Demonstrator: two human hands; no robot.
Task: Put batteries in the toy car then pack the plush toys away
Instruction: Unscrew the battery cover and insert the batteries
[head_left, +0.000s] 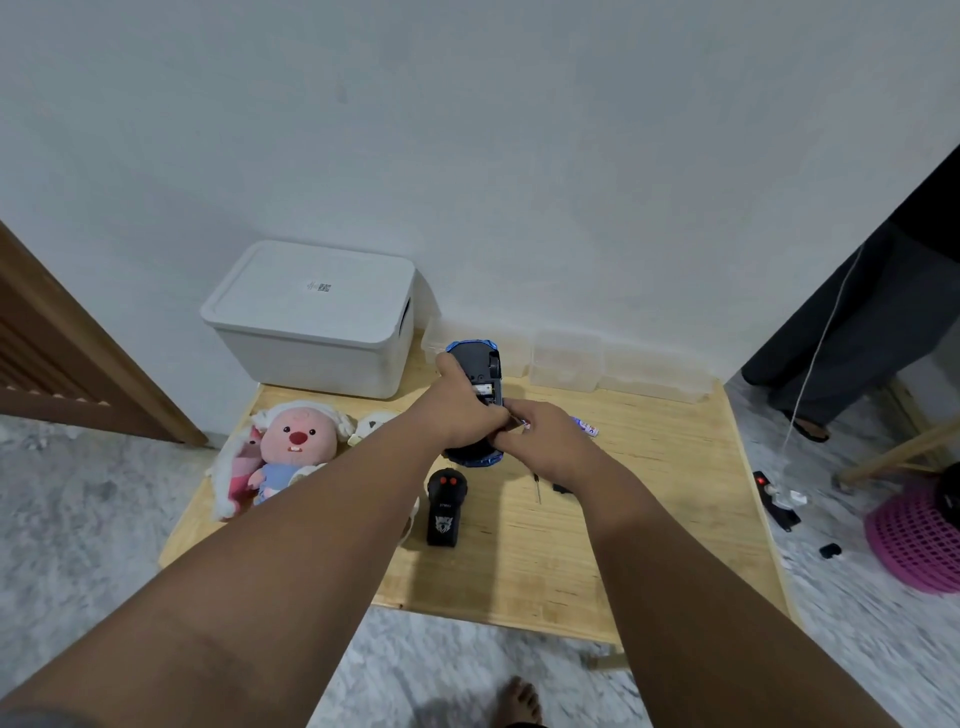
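Head view: upturned toy car (480, 370) lies under both hands (511, 423)

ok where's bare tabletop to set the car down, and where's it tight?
Free: the near-right stretch of the table, right of the remote and near side of the screwdriver; also the far-right part before the clear boxes. Crowded: the left edge with the plush toys, and the middle, where both hands work on the toy car.

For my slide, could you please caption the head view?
Both hands fit batteries into an upturned toy car beside plush toys.
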